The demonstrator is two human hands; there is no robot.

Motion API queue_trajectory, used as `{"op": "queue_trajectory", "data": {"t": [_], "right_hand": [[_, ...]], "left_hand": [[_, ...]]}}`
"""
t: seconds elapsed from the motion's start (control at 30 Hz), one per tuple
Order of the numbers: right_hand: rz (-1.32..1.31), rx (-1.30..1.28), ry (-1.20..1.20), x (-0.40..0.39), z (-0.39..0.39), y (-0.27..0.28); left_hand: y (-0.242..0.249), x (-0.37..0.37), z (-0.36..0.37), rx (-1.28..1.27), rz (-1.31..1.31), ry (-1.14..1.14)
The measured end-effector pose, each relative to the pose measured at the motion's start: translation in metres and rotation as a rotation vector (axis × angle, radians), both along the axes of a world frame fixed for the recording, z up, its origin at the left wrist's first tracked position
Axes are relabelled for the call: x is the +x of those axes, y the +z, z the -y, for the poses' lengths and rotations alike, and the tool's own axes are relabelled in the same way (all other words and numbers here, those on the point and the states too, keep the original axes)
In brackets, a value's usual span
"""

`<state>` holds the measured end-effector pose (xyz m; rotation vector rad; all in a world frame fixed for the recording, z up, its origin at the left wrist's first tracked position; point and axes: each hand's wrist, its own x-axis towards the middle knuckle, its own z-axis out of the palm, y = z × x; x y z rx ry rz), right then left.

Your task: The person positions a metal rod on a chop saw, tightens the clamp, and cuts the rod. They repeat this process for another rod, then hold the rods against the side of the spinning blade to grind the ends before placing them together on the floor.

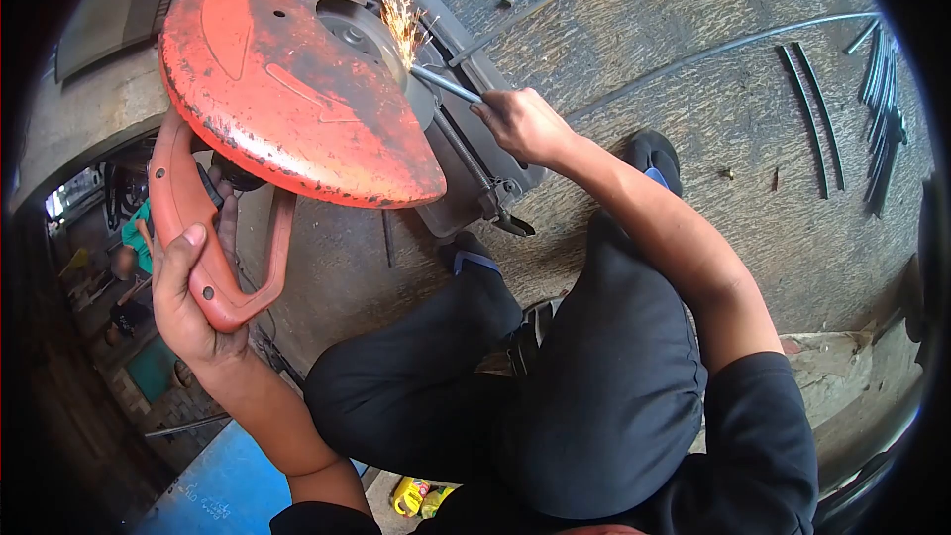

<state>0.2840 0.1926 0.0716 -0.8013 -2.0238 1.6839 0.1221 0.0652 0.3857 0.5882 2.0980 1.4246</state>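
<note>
The left grip [195, 299] is wrapped around the red handle [186, 193] of a cutting saw [307, 129]. The right grip [523, 125] clasps a grey rod [449, 86], its tip at the saw's disc [422, 101], where sparks [399, 20] spray out. Thin rods [878, 84] lie bunched on the floor [713, 99], near two dark strips [814, 119], well apart from the saw.

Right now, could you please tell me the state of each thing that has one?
Left hand: closed around the handle.
Right hand: gripping the metal rod.
Metal rod: end at the cutting disc, sparks flying.
Red guard: scuffed, paint worn.
Two dark strips: lying side by side.
</note>
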Motion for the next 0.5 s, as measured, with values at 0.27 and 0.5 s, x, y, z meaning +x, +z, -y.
{"op": "queue_trajectory", "data": {"t": [0.27,0.5], "right_hand": [[0.022,0.113,-0.045,0.000,0.002,-0.001],[0.008,0.375,-0.094,0.006,0.001,-0.002]], "left_hand": [[0.001,0.002,-0.002,-0.002,0.003,-0.011],[0.002,0.004,-0.004,-0.019,-0.010,-0.004]]}}
